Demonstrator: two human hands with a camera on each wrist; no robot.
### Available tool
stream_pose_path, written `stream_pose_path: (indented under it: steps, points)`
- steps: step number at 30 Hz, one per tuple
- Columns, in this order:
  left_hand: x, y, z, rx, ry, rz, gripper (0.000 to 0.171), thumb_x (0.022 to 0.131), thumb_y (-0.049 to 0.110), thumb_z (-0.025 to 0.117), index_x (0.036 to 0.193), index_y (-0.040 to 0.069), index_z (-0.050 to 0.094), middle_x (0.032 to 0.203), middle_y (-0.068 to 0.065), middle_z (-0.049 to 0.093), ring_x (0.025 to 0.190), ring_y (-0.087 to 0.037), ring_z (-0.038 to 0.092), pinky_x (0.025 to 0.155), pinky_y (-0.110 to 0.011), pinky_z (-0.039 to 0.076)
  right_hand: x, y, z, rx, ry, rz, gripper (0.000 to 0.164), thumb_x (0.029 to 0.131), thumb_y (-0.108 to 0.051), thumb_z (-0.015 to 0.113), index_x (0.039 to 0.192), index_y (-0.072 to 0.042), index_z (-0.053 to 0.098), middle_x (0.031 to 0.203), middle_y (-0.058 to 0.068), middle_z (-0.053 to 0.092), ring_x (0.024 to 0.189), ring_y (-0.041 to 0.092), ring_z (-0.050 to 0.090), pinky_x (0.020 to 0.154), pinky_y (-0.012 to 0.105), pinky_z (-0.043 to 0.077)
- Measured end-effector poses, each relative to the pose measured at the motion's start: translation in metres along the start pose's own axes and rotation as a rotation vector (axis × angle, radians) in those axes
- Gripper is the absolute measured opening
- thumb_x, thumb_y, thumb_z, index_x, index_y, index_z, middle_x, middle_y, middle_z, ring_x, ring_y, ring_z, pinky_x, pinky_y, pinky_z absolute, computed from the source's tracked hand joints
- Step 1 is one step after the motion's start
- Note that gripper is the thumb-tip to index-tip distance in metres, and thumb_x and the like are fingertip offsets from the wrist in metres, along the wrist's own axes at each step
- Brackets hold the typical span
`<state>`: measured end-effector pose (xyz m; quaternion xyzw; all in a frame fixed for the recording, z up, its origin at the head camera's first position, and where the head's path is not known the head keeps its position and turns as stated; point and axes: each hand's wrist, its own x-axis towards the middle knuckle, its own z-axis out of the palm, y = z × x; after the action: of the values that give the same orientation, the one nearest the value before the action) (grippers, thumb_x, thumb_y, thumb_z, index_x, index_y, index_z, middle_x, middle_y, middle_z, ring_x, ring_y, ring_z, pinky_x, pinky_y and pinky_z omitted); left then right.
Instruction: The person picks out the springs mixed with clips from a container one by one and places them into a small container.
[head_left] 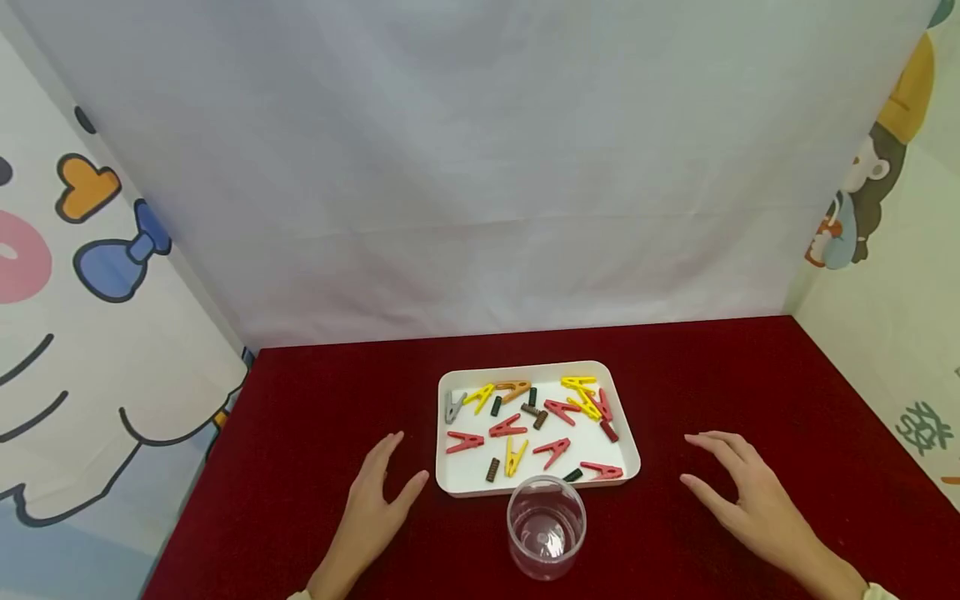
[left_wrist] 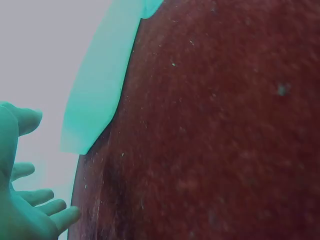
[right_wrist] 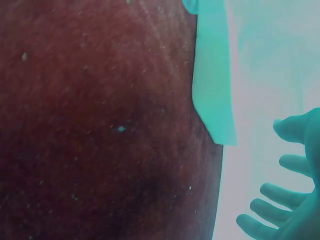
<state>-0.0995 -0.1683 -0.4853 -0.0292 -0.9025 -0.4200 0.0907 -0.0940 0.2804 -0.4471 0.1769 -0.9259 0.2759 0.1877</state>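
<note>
My left hand (head_left: pixel 372 508) hovers over the dark red cloth, left of a white tray (head_left: pixel 442 467), fingers and thumb spread with nothing between them. On the tray's other side my right hand (head_left: pixel 757 508) is likewise spread and holds nothing. Inside the tray lie red clothespins (head_left: pixel 467 442), yellow clothespins (head_left: pixel 514 458), an orange clothespin (head_left: pixel 514 388), a grey clothespin (head_left: pixel 453 407) and several small dark ridged pieces (head_left: pixel 492 470). A clear plastic cup (head_left: pixel 546 533) stands at the tray's front edge. Both wrist views show the tray's outer wall (left_wrist: pixel 97 95) and the spread fingers.
Dark red cloth (head_left: pixel 337 392) covers the table. A white curtain (head_left: pixel 487 167) hangs behind its far edge. Printed panels with cartoon figures flank it, the left panel (head_left: pixel 90 358) and the right panel (head_left: pixel 862 333).
</note>
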Motion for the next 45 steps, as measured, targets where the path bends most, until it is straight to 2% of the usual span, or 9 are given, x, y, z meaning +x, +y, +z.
stream_pose_path:
  steps: [4, 10, 15, 20, 26, 30, 36, 41, 45]
  points:
    - [0.002, 0.003, 0.003, -0.057, -0.009, -0.023, 0.066, 0.087, 0.032, 0.069, 0.141, 0.008, 0.041, 0.143, -0.017, 0.040, 0.129, -0.034, 0.040, 0.092, -0.050, 0.045, 0.003, -0.004, 0.000, 0.026, 0.014, -0.026, 0.046, 0.075, -0.010, 0.079, 0.117, -0.013, 0.062, 0.114, 0.000, 0.055, 0.103, 0.014, 0.049, 0.089, 0.004, 0.025]
    - [0.005, 0.006, 0.009, -0.107, -0.019, -0.042, 0.065, 0.085, 0.028, 0.072, 0.140, 0.010, 0.043, 0.140, -0.014, 0.044, 0.124, -0.035, 0.046, 0.088, -0.048, 0.048, 0.007, -0.011, 0.000, 0.036, 0.017, -0.052, 0.046, 0.072, -0.007, 0.080, 0.114, -0.014, 0.063, 0.111, -0.004, 0.056, 0.098, 0.006, 0.049, 0.079, 0.009, 0.037]
    - [0.008, 0.008, 0.012, -0.155, -0.031, -0.046, 0.064, 0.084, 0.023, 0.073, 0.139, 0.010, 0.044, 0.139, -0.014, 0.045, 0.123, -0.035, 0.047, 0.088, -0.047, 0.049, 0.013, -0.015, 0.000, 0.063, 0.025, -0.085, 0.047, 0.070, -0.003, 0.081, 0.112, -0.013, 0.064, 0.109, -0.004, 0.058, 0.093, 0.004, 0.049, 0.073, 0.011, 0.039]
    - [0.010, 0.011, 0.016, -0.197, -0.055, -0.072, 0.065, 0.082, 0.021, 0.075, 0.139, 0.010, 0.044, 0.139, -0.014, 0.045, 0.124, -0.035, 0.046, 0.090, -0.047, 0.048, 0.017, -0.018, 0.001, 0.069, 0.011, -0.099, 0.046, 0.070, -0.002, 0.081, 0.110, -0.015, 0.064, 0.107, -0.006, 0.059, 0.092, 0.004, 0.051, 0.072, 0.012, 0.041]
    - [0.013, 0.015, 0.020, -0.221, -0.098, -0.116, 0.068, 0.081, 0.022, 0.076, 0.140, 0.009, 0.043, 0.141, -0.014, 0.042, 0.125, -0.036, 0.044, 0.090, -0.044, 0.048, 0.025, -0.021, 0.005, 0.069, -0.023, -0.113, 0.041, 0.070, -0.002, 0.080, 0.106, -0.017, 0.065, 0.105, -0.007, 0.059, 0.091, 0.007, 0.054, 0.068, 0.019, 0.047]
    - [0.012, 0.016, 0.023, -0.253, -0.119, -0.114, 0.071, 0.080, 0.020, 0.078, 0.140, 0.009, 0.042, 0.142, -0.013, 0.041, 0.125, -0.036, 0.044, 0.089, -0.041, 0.049, 0.027, -0.021, 0.008, 0.078, -0.030, -0.141, 0.040, 0.069, -0.001, 0.081, 0.102, -0.016, 0.065, 0.103, -0.008, 0.059, 0.088, 0.010, 0.056, 0.066, 0.024, 0.049]
    - [0.010, 0.015, 0.027, -0.269, -0.171, -0.103, 0.078, 0.077, 0.022, 0.080, 0.142, 0.009, 0.038, 0.142, -0.015, 0.040, 0.125, -0.037, 0.044, 0.087, -0.042, 0.050, 0.031, -0.023, 0.014, 0.123, -0.037, -0.178, 0.038, 0.067, 0.003, 0.081, 0.099, -0.012, 0.066, 0.099, -0.006, 0.061, 0.084, 0.013, 0.057, 0.062, 0.024, 0.050]
    - [0.011, 0.017, 0.027, -0.246, -0.224, -0.106, 0.088, 0.074, 0.027, 0.082, 0.145, 0.008, 0.034, 0.141, -0.017, 0.039, 0.123, -0.036, 0.044, 0.086, -0.039, 0.051, 0.036, -0.024, 0.019, 0.144, -0.051, -0.174, 0.038, 0.066, 0.003, 0.081, 0.097, -0.013, 0.066, 0.099, -0.006, 0.061, 0.083, 0.014, 0.057, 0.061, 0.025, 0.050]
    - [0.014, 0.018, 0.027, -0.265, -0.228, -0.117, 0.091, 0.073, 0.027, 0.083, 0.146, 0.009, 0.032, 0.142, -0.017, 0.039, 0.123, -0.035, 0.045, 0.085, -0.038, 0.051, 0.039, -0.024, 0.022, 0.146, -0.043, -0.184, 0.039, 0.066, 0.004, 0.081, 0.096, -0.016, 0.066, 0.099, -0.006, 0.061, 0.083, 0.013, 0.057, 0.061, 0.025, 0.050]
